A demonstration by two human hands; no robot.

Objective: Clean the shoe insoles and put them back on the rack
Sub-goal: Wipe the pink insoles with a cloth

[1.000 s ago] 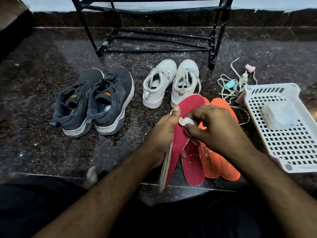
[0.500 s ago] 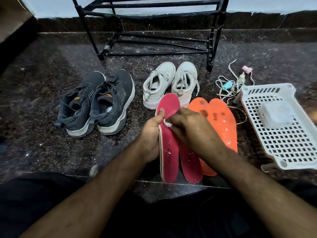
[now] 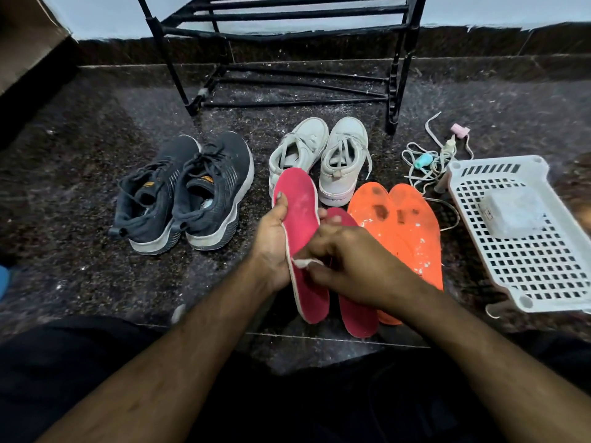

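- Your left hand (image 3: 271, 247) grips the red insole (image 3: 302, 225) by its edge, thumb on top, holding it above the floor (image 3: 80, 199).
- Your right hand (image 3: 351, 260) pinches a white wipe (image 3: 302, 263) against that insole.
- A second red insole (image 3: 356, 311) and two orange insoles (image 3: 403, 225) lie just right of it.
- The rack (image 3: 287, 52) stands behind the shoes (image 3: 319, 155).
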